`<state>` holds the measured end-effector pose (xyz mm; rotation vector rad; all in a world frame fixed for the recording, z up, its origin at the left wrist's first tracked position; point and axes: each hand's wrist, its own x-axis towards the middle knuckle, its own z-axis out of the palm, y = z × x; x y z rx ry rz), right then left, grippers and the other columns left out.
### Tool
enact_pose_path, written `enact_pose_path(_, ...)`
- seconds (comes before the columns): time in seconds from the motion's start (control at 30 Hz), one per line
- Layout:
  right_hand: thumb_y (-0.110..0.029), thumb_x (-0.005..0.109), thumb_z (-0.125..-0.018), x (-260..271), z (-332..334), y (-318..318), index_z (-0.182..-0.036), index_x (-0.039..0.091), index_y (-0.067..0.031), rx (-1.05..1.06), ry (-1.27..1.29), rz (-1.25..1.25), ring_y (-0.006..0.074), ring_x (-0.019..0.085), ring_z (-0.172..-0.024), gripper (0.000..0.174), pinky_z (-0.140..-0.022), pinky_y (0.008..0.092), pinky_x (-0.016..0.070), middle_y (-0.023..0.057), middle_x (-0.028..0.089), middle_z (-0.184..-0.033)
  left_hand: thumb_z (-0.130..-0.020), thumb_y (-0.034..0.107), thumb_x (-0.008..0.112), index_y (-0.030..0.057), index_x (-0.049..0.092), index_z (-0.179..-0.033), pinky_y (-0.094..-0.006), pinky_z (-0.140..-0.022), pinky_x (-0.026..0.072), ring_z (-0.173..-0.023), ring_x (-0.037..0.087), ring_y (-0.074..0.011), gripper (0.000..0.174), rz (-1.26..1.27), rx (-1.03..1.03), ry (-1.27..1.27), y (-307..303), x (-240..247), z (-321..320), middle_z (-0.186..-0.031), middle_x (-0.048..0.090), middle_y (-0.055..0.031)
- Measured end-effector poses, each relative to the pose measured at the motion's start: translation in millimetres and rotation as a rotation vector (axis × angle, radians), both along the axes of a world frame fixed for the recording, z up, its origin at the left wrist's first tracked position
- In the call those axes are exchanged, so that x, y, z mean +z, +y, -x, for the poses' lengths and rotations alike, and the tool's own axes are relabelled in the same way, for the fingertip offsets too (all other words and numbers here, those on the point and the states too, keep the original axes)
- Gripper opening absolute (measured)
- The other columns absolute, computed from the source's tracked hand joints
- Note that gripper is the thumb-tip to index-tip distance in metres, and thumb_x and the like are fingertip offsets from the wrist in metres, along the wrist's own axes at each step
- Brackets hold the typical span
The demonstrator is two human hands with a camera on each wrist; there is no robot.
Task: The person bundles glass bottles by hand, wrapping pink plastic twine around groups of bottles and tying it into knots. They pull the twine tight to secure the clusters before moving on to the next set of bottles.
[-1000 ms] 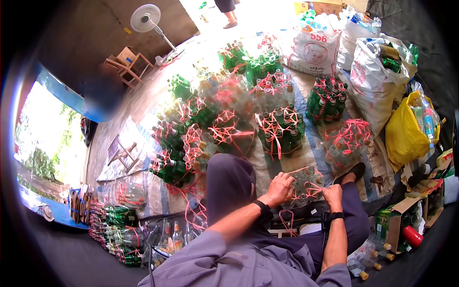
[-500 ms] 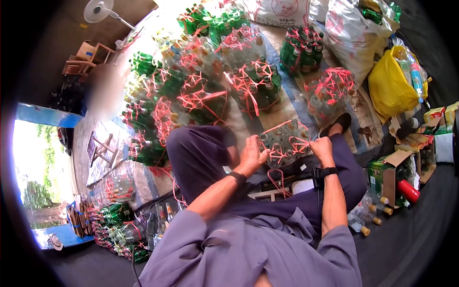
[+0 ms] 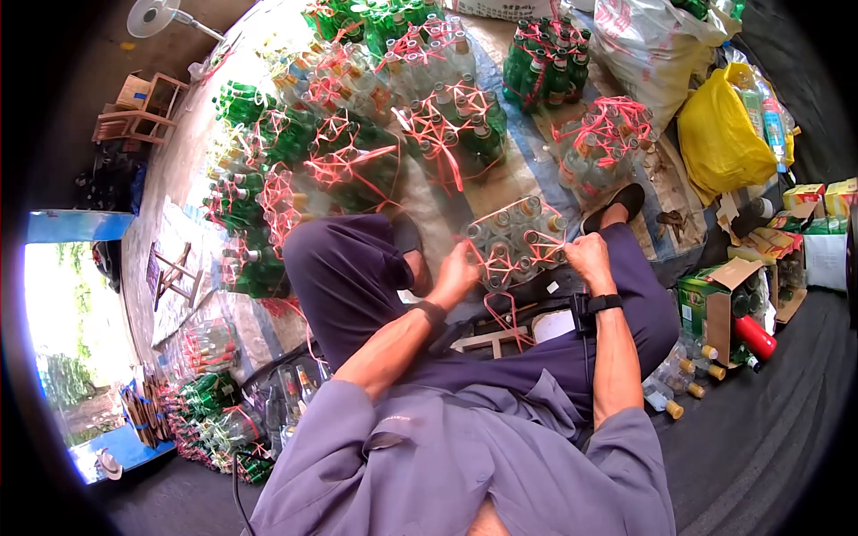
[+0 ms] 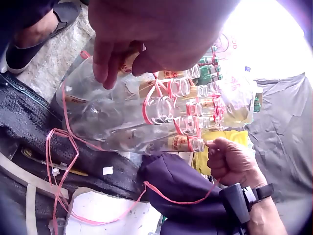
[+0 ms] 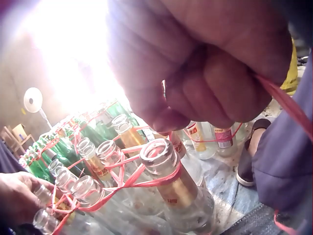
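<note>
A bundle of clear glass bottles (image 3: 517, 234) with pink plastic string (image 3: 547, 252) looped round the necks stands between the person's legs. The right hand (image 3: 589, 259) is curled into a fist at the bundle's right side and grips the string, a strand of which trails from it in the right wrist view. At the left side, the left hand (image 3: 457, 275) holds a bottle by its upper part, thumb and fingers around it; in the left wrist view the back of this hand (image 4: 161, 34) hides part of that bottle. Gold-labelled necks (image 5: 171, 188) show close up below the right hand.
Tied bundles of green bottles (image 3: 545, 67) and clear bottles (image 3: 608, 143) stand on the striped sheet ahead. A yellow bag (image 3: 724, 138) and a white sack (image 3: 657, 54) are at right. Loose bottles (image 3: 684, 366) lie beside an open carton (image 3: 715, 295). A fan (image 3: 161, 18) stands far left.
The left hand has moved from over the bottle tops to the bundle's left side. The right hand keeps its grip on the string. The head view has tilted down.
</note>
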<state>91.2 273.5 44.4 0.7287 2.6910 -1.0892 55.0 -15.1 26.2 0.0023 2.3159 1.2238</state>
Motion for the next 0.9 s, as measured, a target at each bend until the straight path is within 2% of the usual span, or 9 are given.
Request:
enact_pose_path(0.2,-0.026,0.061,-0.072,11,-11,-7,-0.066,0.068,0.0025,0.057,0.026,-0.024,0.0432,0.065,-0.070,0.030,-0.071,0.0482,0.0533,0.0266,0.063,-0.070,-0.075,0.006,0.067,-0.0001,0.063,-0.120,-0.0427,-0.091,0.0510,-0.110,0.064,-0.0400,0.046,0.092,0.008,0.055,1,3,16,-0.114,0.067,-0.0268)
enact_pose_path(0.3,-0.023,0.058,-0.074,10,-17,-12,-0.066,0.068,0.0025,0.185,0.094,-0.066,0.0434,0.065,-0.070,0.028,-0.072,0.0490,0.0536,0.0270,0.063,-0.070,-0.072,0.005,0.068,0.0003,0.067,-0.115,-0.0417,-0.091,0.0516,-0.109,0.066,-0.0379,0.043,0.091,0.025,0.044,1,6,29,-0.110,0.068,-0.0254)
enact_pose_path(0.4,-0.020,0.055,-0.073,16,-26,-22,-0.068,0.068,0.0025,0.274,0.117,0.005,0.0451,0.064,-0.069,0.027,-0.072,0.0507,0.0537,0.0279,0.062,-0.070,-0.069,0.005,0.072,0.0025,0.069,-0.112,-0.0404,-0.085,0.0533,-0.102,0.068,-0.0378,0.043,0.082,0.071,0.077,-4,-5,47,-0.102,0.070,-0.0249)
enact_pose_path(0.43,-0.019,0.055,-0.072,13,-29,-25,-0.068,0.068,0.0023,0.377,0.163,-0.061,0.0452,0.064,-0.070,0.025,-0.071,0.0503,0.0539,0.0281,0.061,-0.071,-0.069,0.005,0.073,0.0037,0.070,-0.112,-0.0409,-0.083,0.0534,-0.100,0.069,-0.0377,0.043,0.114,0.061,0.093,-6,-9,53,-0.100,0.070,-0.0255)
enact_pose_path(0.5,-0.017,0.055,-0.072,14,-36,-35,-0.068,0.068,0.0028,0.365,0.050,0.069,0.0451,0.064,-0.069,0.024,-0.070,0.0498,0.0539,0.0285,0.061,-0.071,-0.061,0.002,0.074,0.0047,0.071,-0.107,-0.0320,-0.060,0.0537,-0.064,0.069,-0.0170,0.046,0.091,0.007,0.332,-7,-12,62,-0.077,0.072,-0.0132)
enact_pose_path(0.53,-0.018,0.056,-0.072,9,-42,-43,-0.068,0.067,0.0036,0.339,0.094,0.123,0.0451,0.063,-0.067,0.024,-0.068,0.0496,0.0532,0.0288,0.060,-0.071,-0.062,0.001,0.073,0.0056,0.072,-0.107,-0.0326,-0.064,0.0538,-0.067,0.069,-0.0186,0.045,0.153,0.012,0.222,-7,-9,68,-0.078,0.072,-0.0138)
enact_pose_path(0.57,-0.019,0.056,-0.075,10,-44,-47,-0.075,0.069,0.0028,0.422,0.047,0.145,0.0423,0.064,-0.066,0.025,-0.065,0.0472,0.0517,0.0287,0.059,-0.070,-0.066,0.002,0.071,0.0070,0.071,-0.109,-0.0334,-0.066,0.0531,-0.071,0.070,-0.0192,0.044,0.156,-0.039,0.317,-8,-12,73,-0.079,0.072,-0.0141)
enact_pose_path(0.67,-0.019,0.058,-0.075,18,-44,-63,-0.077,0.068,0.0032,0.498,-0.067,0.336,0.0428,0.062,-0.063,0.025,-0.063,0.0469,0.0494,0.0296,0.056,-0.068,-0.070,0.003,0.067,0.0081,0.070,-0.113,-0.0334,-0.066,0.0517,-0.070,0.067,-0.0177,0.043,0.140,-0.070,0.271,0,-2,86,-0.080,0.071,-0.0131)
enact_pose_path(0.9,-0.018,0.058,-0.077,25,-40,-74,-0.070,0.062,0.0068,0.530,-0.075,0.393,0.0396,0.052,-0.051,0.026,-0.056,0.0474,0.0436,0.0277,0.048,-0.058,-0.078,0.008,0.058,0.0043,0.062,-0.124,-0.0323,-0.068,0.0502,-0.071,0.060,-0.0146,0.046,-0.017,-0.139,0.344,6,0,94,-0.082,0.068,-0.0124)
